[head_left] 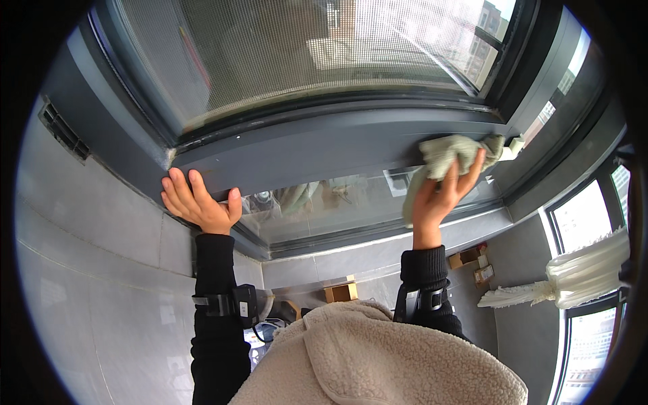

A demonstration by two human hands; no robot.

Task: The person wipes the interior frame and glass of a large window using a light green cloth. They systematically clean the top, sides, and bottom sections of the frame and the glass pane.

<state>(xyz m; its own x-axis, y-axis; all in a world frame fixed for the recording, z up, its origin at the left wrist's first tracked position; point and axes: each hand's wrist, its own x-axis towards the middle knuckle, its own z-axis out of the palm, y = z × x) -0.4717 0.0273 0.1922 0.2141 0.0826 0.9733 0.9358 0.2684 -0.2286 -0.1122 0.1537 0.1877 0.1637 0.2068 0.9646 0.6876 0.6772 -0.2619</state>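
Note:
A dark grey window frame [290, 150] crosses the view, with a wide flat rail below a mesh screen [270, 61]. My left hand [202, 204] rests on the rail's left end, fingers stretched out and apart, holding nothing. Toward the right end, my right hand [440, 201] grips a pale green cloth [447, 150] and presses it on the rail. Part of the cloth hangs down by the wrist, and its bunched end reaches toward the frame's corner. Beside that end is a small white piece [516, 147] whose kind I cannot make out.
Below the rail is a glass pane [317, 216] with reflections. Grey tiled wall [101, 270] stands at the left. A tied white curtain [584, 270] hangs by another window at the right. Open cardboard boxes [341, 292] lie low down. A beige fleece garment [378, 358] covers my front.

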